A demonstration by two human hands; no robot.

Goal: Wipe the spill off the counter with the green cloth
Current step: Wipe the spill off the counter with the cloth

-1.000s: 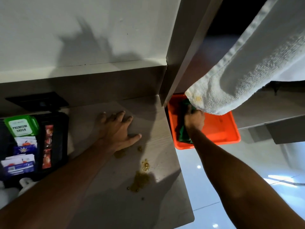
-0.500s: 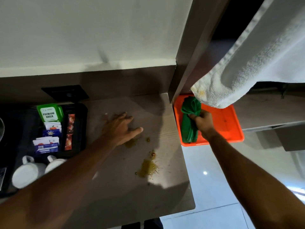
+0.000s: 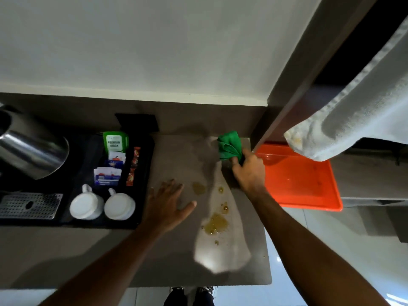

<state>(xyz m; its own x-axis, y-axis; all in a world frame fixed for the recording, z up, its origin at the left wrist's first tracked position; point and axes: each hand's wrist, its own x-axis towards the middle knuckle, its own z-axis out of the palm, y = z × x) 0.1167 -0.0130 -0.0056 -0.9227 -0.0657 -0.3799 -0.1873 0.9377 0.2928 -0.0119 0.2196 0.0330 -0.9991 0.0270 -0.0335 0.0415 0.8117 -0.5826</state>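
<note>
We are gripping the bunched cloth [image 3: 229,145] in our right hand [image 3: 249,171] above the table [image 3: 176,261], left hand [image 3: 165,206] lying flat and empty, while the spill [image 3: 215,224] is sitting unwiped.

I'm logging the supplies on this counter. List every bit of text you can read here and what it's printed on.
"PREMIUM GREEN": on the green packet at the back of the black tray.
White and blue sachets: printing too blurred to read.
Red sachets: printing too small to read.
Mugs, kettle, green cloth, orange tub, white towel: no text visible.
</note>
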